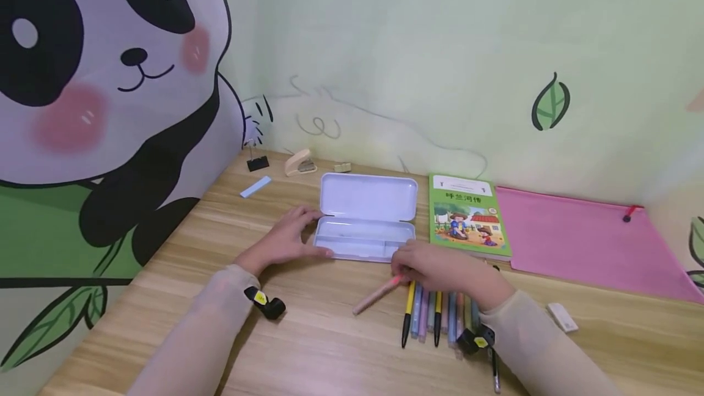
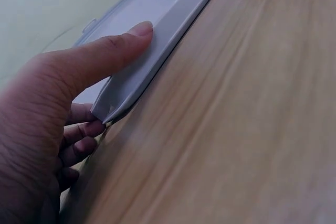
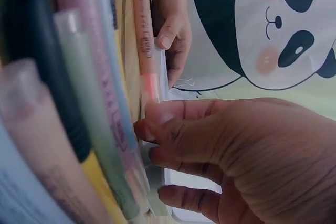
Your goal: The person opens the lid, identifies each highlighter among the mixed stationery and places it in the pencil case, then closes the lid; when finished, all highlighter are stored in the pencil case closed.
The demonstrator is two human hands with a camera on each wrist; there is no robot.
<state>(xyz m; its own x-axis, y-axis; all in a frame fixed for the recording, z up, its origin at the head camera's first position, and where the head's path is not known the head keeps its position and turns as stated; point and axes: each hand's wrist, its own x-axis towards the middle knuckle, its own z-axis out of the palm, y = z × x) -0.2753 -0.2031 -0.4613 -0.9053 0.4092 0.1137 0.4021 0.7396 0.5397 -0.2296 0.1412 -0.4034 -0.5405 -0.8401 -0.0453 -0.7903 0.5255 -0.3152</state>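
A white pencil case (image 1: 352,250) lies with its lid raised on the wooden table, its compartments bare. My left hand (image 1: 286,236) holds its left end, thumb along the front wall and the other fingers around the side, as the left wrist view shows of the case (image 2: 142,64). My right hand (image 1: 434,266) pinches a pinkish-orange marker (image 1: 376,296) by its bright end, just in front of the case's right side. In the right wrist view the marker (image 3: 143,30) is between thumb and forefinger. Several pens and markers (image 1: 429,316) lie side by side beneath my right hand and wrist.
A green book (image 1: 467,219) lies right of the case, beside a pink zip pouch (image 1: 583,240). A white eraser (image 1: 562,317) sits at right. Behind the case's left are a stapler (image 1: 299,164), a black binder clip (image 1: 257,164) and a blue strip (image 1: 255,186), near the wall.
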